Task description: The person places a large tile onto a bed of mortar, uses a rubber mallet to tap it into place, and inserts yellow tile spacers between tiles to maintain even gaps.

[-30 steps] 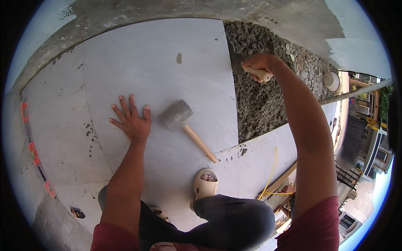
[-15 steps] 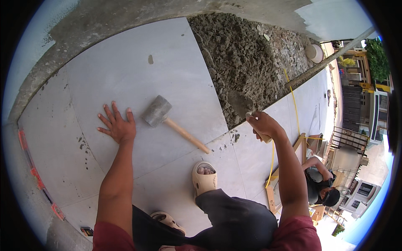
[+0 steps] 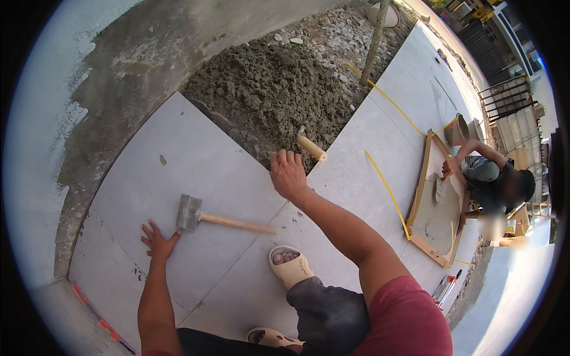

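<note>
My left hand (image 3: 158, 242) rests flat with spread fingers on a large grey floor tile (image 3: 231, 172), its thumb close to the head of a rubber mallet (image 3: 190, 212). The mallet lies on the tile, its wooden handle pointing right. At the tile's right corner, my right hand (image 3: 289, 175) lies over the edge beside the wet mortar (image 3: 267, 89), with nothing seen in its grasp; the fingertips are partly hidden. Just beyond it, a trowel's wooden handle (image 3: 313, 149) sticks up from the mortar, untouched. The trowel's blade is mostly hidden.
A co-worker (image 3: 493, 172) at the right spreads grey paste with a trowel on a cardboard-edged tile (image 3: 430, 219). Yellow straps (image 3: 386, 193) lie on the laid tiles. A pole (image 3: 375, 47) stands near a bucket (image 3: 385, 15). A concrete wall (image 3: 130, 77) bounds the left.
My right hand has let go of the trowel handle and moved left to the tile's edge. The view has turned, showing more of the co-worker. My left hand stays flat on the tile.
</note>
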Motion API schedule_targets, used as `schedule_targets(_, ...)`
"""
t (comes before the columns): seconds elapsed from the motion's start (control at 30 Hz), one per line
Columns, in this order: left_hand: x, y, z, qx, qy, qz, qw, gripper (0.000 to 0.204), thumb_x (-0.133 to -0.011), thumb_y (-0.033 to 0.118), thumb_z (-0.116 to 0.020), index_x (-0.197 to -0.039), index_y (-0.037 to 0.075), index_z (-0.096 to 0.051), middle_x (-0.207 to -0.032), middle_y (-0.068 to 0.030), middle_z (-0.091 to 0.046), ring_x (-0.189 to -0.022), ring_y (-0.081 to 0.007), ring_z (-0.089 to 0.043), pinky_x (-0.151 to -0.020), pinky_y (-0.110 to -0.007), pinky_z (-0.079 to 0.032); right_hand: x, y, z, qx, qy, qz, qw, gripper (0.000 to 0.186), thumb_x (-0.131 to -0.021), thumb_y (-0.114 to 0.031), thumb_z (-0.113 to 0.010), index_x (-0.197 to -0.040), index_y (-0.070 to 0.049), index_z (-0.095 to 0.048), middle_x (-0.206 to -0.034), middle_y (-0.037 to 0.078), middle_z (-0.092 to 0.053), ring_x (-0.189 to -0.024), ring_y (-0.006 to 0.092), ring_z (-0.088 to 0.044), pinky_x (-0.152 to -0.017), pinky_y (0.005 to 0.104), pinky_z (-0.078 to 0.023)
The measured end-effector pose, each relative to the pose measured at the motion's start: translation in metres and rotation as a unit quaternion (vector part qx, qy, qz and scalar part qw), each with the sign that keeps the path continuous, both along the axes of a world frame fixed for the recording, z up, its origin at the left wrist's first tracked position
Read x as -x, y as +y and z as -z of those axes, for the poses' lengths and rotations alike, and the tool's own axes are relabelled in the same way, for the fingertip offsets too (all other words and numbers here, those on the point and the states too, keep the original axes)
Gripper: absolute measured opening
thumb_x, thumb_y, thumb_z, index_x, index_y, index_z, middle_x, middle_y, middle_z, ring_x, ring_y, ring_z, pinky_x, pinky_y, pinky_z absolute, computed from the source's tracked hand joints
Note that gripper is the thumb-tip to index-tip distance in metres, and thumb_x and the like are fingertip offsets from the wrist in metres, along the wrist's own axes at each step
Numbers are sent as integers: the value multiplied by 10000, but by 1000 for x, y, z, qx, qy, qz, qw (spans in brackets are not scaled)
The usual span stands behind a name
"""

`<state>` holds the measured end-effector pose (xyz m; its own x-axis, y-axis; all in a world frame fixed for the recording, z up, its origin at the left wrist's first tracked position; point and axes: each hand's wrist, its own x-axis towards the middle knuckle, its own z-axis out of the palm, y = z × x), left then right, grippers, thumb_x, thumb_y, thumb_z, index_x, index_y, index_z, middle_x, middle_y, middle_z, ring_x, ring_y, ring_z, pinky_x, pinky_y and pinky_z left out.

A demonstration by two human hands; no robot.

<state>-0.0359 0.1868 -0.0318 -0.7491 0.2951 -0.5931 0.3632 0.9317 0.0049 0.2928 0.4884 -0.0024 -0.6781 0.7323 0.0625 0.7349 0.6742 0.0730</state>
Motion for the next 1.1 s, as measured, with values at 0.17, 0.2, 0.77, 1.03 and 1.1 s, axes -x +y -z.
schedule_targets(0.17,2,-17,18,16,3,72,997,1448,-630,664,-845,-1602,161,103,-1672,-152,123,-1513,-475,61,-1108,-728,-247,-17,-124,28,241,-35,-163,956,401,-896,-326,-642,-1143,-13,-598,-1076,135,-587,-1081,300,-566,-921,399,-451)
schedule_targets(0.2,-9,-6,4,28,-15,61,998,1457,-625,666,-847,-1601,138,97,-1672,-152,117,-1512,-478,48,-1116,-703,-270,-17,-125,29,233,-60,-176,955,364,-898,-285,-626,-1141,-16,-597,-1073,132,-588,-1080,294,-567,-921,389,-450)
schedule_targets(0.77,10,-7,5,39,-29,99,994,1499,-582,657,-876,-1592,248,154,-1643,-217,172,-1482,-535,105,-1128,-704,-205,24,-111,-134,506,346,-34,789,474,-1008,-438,-578,-844,6,-558,-550,88,-493,-515,181,-530,-494,344,-410)
schedule_targets(1.03,-2,15,-5,46,-33,80,995,1483,-576,638,-889,-1589,303,142,-1657,-155,168,-1489,-521,86,-1057,-745,-348,-34,-104,-3,470,268,99,835,519,-1009,-504,-552,-805,-26,-562,-563,0,-476,-509,105,-494,-485,275,-413)
schedule_targets(1.1,2,7,-9,45,-27,63,997,1459,-583,602,-902,-1599,309,103,-1664,-126,159,-1498,-498,89,-1045,-759,-350,-3,-93,-63,559,287,151,764,543,-999,-543,-551,-796,-39,-559,-563,-17,-460,-492,71,-458,-463,244,-403)
